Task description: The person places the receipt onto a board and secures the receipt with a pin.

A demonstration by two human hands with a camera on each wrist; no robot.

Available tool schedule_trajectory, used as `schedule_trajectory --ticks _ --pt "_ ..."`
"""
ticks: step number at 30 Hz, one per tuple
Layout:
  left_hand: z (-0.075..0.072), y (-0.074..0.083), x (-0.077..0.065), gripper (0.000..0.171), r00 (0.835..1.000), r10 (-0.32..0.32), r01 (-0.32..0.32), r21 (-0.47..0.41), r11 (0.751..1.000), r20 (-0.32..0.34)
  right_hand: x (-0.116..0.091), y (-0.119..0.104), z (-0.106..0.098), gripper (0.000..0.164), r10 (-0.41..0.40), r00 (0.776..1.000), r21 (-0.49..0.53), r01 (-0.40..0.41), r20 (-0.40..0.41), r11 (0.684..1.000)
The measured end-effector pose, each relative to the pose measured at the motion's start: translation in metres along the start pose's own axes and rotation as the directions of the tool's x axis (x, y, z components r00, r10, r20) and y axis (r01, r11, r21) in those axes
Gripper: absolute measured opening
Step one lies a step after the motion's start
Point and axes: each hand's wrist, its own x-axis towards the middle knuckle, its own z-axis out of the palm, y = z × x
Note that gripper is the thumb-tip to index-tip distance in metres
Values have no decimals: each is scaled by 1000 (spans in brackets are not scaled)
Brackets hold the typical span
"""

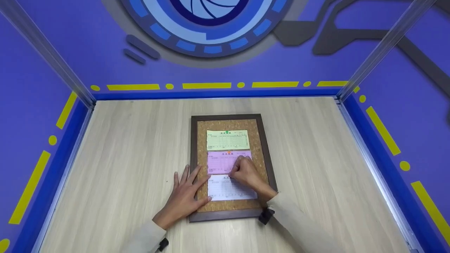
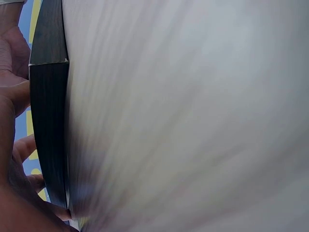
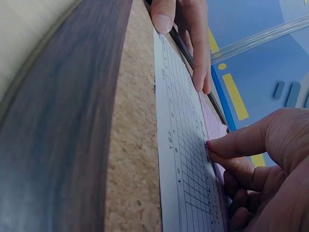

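A cork board in a dark wooden frame lies on the table. On its lower part is a white printed slip. My right hand pinches a small pink push pin between thumb and forefinger, at the slip's upper edge. With fingers spread, my left hand rests over the board's left side, thumb and forefinger at the slip's left edge. Above the white slip sits a pink slip with an orange pin, partly covered by my right hand. A pale green slip with a green pin is highest.
The light wood table surrounds the board. Blue walls with yellow marks close it in at the back and both sides, with metal posts at the back corners. A dark wrist strap overlaps the frame's lower right corner.
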Motion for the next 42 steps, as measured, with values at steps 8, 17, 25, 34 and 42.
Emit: schedule_trajectory --ticks 8,17,25,34,42 --pt "-1 -1 1 74 1000 14 -14 5 1000 -2 -12 -27 -12 26 -88 996 -115 85 -17 990" --pt "-3 -2 5 74 1000 22 -22 1 1000 -21 -8 -17 -23 18 -173 980 -106 183 99 977" --pt "-3 -1 5 75 1000 16 -16 -2 1000 -4 -7 -14 -33 7 -214 957 -75 232 198 970" --pt "-3 0 4 75 1000 19 -19 7 1000 9 -8 -14 -35 8 -236 938 -132 275 252 952" --pt "0 0 0 74 999 35 -35 35 999 -12 -10 -12 -29 6 -261 938 -128 295 231 947"
